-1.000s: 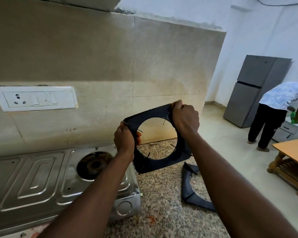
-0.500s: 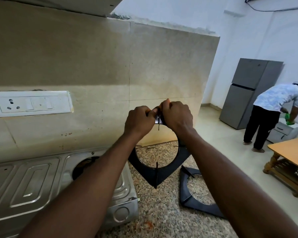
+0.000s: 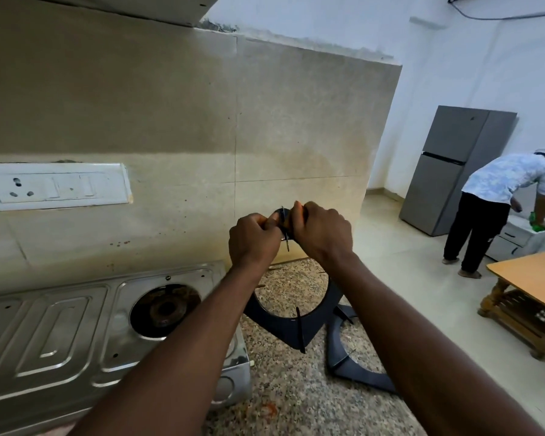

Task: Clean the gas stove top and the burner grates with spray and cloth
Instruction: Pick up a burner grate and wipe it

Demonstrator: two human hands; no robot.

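Two black burner grates in view: one held grate [image 3: 285, 325] being gripped up in the air over the speckled desk [image 3: 283, 398], just right of the stove top [image 3: 60, 335], and one second grate [image 3: 353, 363] lying flat on the desk, lower right of the held one, partly hidden behind the right forearm. Held grate is standing on edge, diamond-wise, one corner pointing up into the hands and the opposite corner pointing down, ring opening facing the camera, thin prongs sticking inward. Left hand [image 3: 254, 239] and right hand [image 3: 323, 231] are both clamping the top corner, knuckles nearly touching each other, each grip closed tight on the frame. One steel stove top sitting on the desk at left, one open burner [image 3: 166, 309] showing with no grate over it, one knob showing on the front edge. One white switch plate [image 3: 55, 186] on the tiled wall. Far right, one person [image 3: 501, 212] is bending over a white unit beside one grey fridge [image 3: 453, 168], one wooden table [image 3: 530, 284] near them. No spray or cloth visible in the hands.
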